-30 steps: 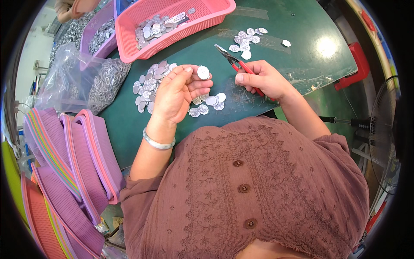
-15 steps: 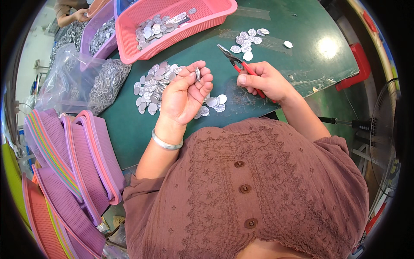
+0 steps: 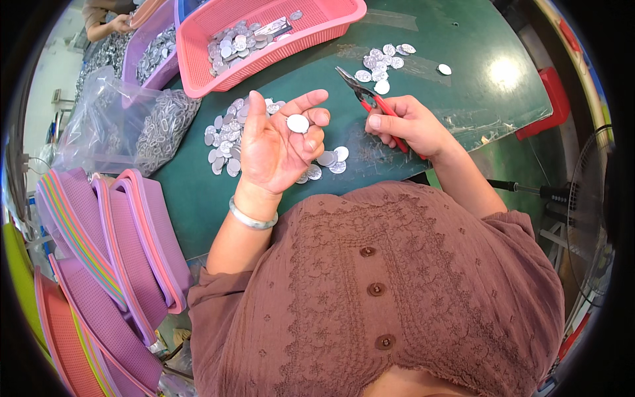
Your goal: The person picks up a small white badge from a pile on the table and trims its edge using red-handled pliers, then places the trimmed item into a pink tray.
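Palm up above the green table, my left hand [image 3: 278, 149] has its thumb spread away. A shiny oval metal piece [image 3: 297, 124], plain on its visible face, rests against its fingers. My right hand [image 3: 410, 126] is closed around the red handles of a pair of pliers [image 3: 380, 106]. The dark jaws point up and left, slightly parted. A pile of silvery oval metal pieces [image 3: 228, 135] lies behind and left of my left hand, partly hidden by it. A few more ovals [image 3: 337, 159] sit just right of that wrist.
A smaller group of ovals [image 3: 380, 63] lies beyond the pliers. At the back stands a pink basket [image 3: 284, 49] holding more pieces. A clear bag of metal links [image 3: 165, 126] and stacked purple baskets [image 3: 145, 245] are at left. Another person's hand [image 3: 121, 24] shows far left.
My left thumb and fingers have opened out from a pinch. The oval piece has turned from edge-on to flat-face view. My right hand and the pliers are almost unmoved.
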Action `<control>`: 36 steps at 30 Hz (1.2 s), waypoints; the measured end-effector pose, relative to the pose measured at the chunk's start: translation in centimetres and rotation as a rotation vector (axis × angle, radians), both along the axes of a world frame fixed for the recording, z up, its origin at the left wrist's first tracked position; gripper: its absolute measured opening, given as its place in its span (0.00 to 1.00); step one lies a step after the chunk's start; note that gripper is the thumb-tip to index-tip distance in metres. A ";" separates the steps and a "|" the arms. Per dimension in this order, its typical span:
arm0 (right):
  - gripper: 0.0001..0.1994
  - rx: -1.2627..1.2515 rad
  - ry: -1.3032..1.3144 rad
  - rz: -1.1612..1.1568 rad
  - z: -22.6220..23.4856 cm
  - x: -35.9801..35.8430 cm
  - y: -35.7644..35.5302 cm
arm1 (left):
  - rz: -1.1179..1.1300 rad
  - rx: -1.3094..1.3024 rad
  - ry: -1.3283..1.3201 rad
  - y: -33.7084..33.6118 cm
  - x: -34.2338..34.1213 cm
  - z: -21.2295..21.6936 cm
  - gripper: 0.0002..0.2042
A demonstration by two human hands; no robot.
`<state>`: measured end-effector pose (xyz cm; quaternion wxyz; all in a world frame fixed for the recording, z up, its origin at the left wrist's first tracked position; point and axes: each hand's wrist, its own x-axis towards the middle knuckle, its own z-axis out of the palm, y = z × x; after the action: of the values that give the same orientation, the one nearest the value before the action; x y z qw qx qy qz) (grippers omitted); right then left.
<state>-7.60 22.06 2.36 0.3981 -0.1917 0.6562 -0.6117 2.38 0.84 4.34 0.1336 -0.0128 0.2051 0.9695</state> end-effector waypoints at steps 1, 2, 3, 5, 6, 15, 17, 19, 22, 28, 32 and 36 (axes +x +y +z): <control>0.15 -0.004 -0.009 0.000 0.0 0.0 0.0 | 0.001 -0.024 0.005 -0.1 -0.1 0.2 0.39; 0.15 -0.012 -0.016 0.000 0.0 0.0 0.0 | 0.003 -0.059 0.006 -0.3 -0.3 0.3 0.39; 0.15 -0.020 -0.024 0.001 0.0 -0.1 0.0 | 0.004 -0.094 0.007 -0.8 -0.6 0.4 0.38; 0.15 -0.027 -0.032 -0.002 0.2 -0.1 0.1 | 0.088 -0.231 -0.010 -2.3 -1.9 1.1 0.37; 0.15 -0.025 -0.031 -0.006 0.3 -0.1 0.1 | 0.188 -0.336 0.065 -3.2 -3.0 1.9 0.35; 0.14 -0.038 -0.036 -0.006 0.5 -0.1 0.1 | 0.808 -2.100 0.533 -6.4 -5.4 2.2 0.15; 0.14 -0.030 -0.035 0.005 0.5 -0.2 0.2 | 0.330 -1.997 0.569 -4.1 -3.3 1.8 0.12; 0.14 -0.022 -0.039 0.018 0.5 -0.2 0.3 | 0.096 -2.145 0.804 -2.4 -1.5 1.2 0.14; 0.16 -0.039 -0.049 0.000 0.4 -0.1 0.2 | -0.111 -2.123 0.775 -1.5 -0.4 0.6 0.12; 0.15 -0.047 -0.044 -0.001 0.2 -0.1 0.2 | -0.156 -1.987 0.480 -2.0 -0.9 0.4 0.09; 0.14 -0.020 -0.030 0.003 0.5 0.0 0.1 | 0.129 -1.362 -0.031 -1.2 -0.8 0.6 0.09; 0.14 0.009 -0.004 0.016 -0.1 0.0 0.0 | 0.248 -0.896 -0.149 -1.0 -0.7 0.1 0.12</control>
<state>-7.65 22.05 2.28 0.4050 -0.1939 0.6565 -0.6061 1.65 -0.15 4.44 0.0122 -0.1633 0.5901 0.7905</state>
